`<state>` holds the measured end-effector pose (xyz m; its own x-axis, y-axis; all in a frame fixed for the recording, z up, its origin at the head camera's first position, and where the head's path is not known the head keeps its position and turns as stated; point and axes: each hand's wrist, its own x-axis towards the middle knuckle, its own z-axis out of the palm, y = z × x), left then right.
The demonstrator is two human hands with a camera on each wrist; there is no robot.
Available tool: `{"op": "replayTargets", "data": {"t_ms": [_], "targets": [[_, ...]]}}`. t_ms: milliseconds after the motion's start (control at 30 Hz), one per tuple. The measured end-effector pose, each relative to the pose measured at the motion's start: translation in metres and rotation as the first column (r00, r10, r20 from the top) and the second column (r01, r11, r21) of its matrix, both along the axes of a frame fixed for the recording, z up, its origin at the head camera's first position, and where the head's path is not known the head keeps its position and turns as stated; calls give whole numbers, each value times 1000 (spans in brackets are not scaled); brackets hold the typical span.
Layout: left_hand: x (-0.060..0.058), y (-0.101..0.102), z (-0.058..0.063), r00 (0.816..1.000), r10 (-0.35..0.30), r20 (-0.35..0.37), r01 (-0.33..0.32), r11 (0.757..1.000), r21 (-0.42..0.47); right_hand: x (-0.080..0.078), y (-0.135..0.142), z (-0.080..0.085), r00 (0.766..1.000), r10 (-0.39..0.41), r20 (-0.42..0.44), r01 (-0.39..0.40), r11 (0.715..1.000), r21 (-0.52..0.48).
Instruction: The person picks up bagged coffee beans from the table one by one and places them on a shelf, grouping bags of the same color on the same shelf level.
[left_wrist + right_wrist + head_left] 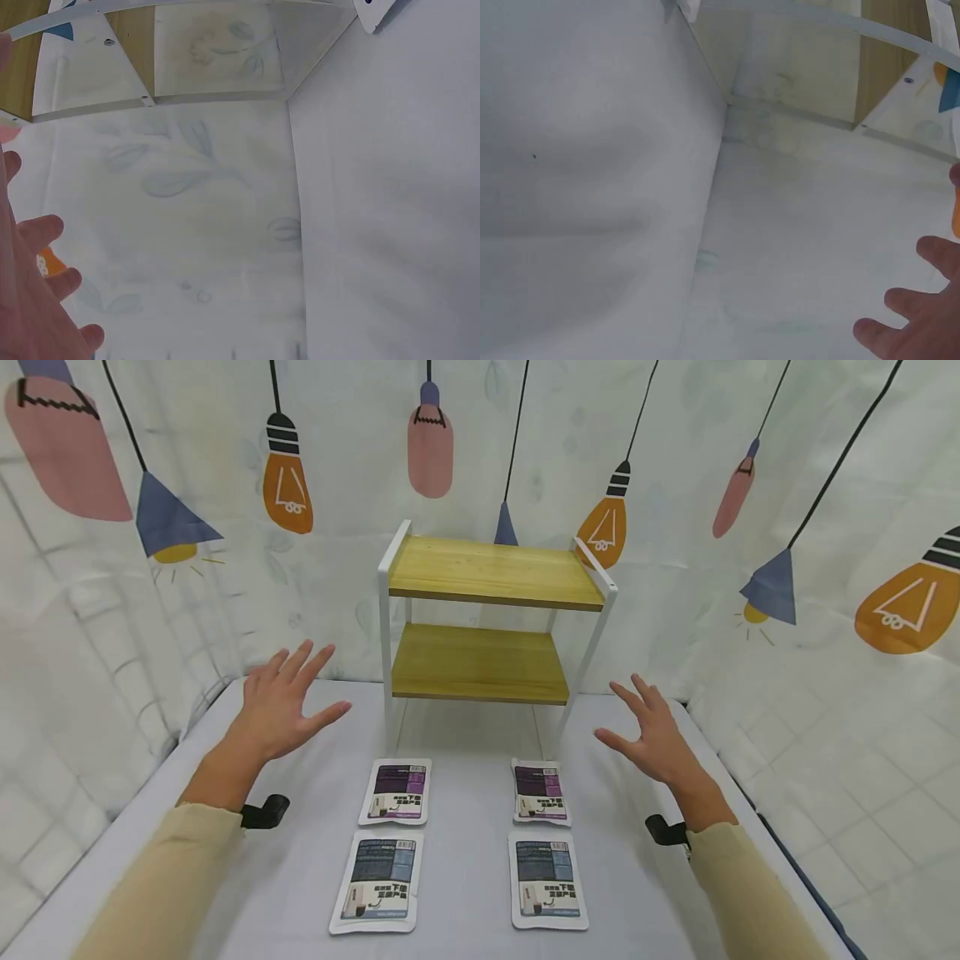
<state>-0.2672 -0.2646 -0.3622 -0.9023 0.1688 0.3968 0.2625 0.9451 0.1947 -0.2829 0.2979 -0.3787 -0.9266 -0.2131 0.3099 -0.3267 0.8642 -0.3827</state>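
Observation:
My left hand point(281, 706) hovers over the left of the table, fingers spread and holding nothing. On the other side my right hand point(648, 735) is raised likewise, its fingers apart. Between and below them lie white pouches in two columns: two with purple labels, a left one point(396, 792) and a right one point(541, 792), and nearer, two with blue-grey labels, a left one point(377, 881) and a right one point(548, 881). Beyond stands a two-tier shelf point(480, 664) with wooden boards and a white frame. Fingers of each hand show at the edge of its wrist view.
A white cloth covers the table point(465, 893). Behind and at both sides hangs a pale curtain point(337, 577) printed with lamps and bulbs. The shelf's white side frame point(124, 56) crosses the top of the left wrist view. A black wrist strap point(265, 812) sits below the left hand.

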Motion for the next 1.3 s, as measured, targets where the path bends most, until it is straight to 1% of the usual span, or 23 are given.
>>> {"op": "replayTargets", "data": {"t_ms": [167,333,433,600,667,733,800,867,933,1000,1067,1133,1233,1267,1300], "targets": [[1,9,-5,999,-20,-47,22,998,57,8,-10,-13,1000,3,-13,-4,999,-43],[-1,22,-7,993,-56,-103,69,990,125,18,-19,-26,1000,-2,-20,0,995,-101],[-5,31,-9,989,-81,-124,103,978,182,22,-22,-33,1000,3,-28,-7,988,-152],[-9,44,-11,982,-129,-135,163,947,276,28,-31,-45,1000,10,-21,-14,977,-215],[-9,48,-12,980,-149,-132,185,930,318,30,-36,-48,1000,11,-7,-12,970,-245],[-10,52,-12,979,-164,-123,198,910,364,32,-40,-50,1000,18,15,-13,956,-294],[-10,56,-13,977,-175,-119,209,886,414,34,-44,-53,999,33,42,-16,934,-356],[-12,59,-15,976,-181,-124,218,863,456,35,-47,-55,996,50,73,-15,907,-420],[-13,63,-14,972,-190,-138,234,835,499,37,-49,-57,993,69,98,-14,879,-476],[-14,66,-14,966,-202,-160,257,802,540,37,-50,-60,990,79,116,-9,863,-506],[-15,69,-12,959,-217,-182,283,764,580,38,-52,-64,988,84,130,-2,848,-530],[-17,71,-10,953,-228,-200,303,734,608,37,-54,-66,986,86,144,6,839,-544],[-20,73,-8,950,-235,-207,313,700,643,37,-57,-70,981,89,172,24,826,-563],[-21,74,-7,951,-234,-204,310,692,651,37,-59,-71,979,90,183,31,822,-569],[-22,74,-6,953,-229,-196,301,691,658,37,-60,-72,977,91,195,38,819,-573]]}}
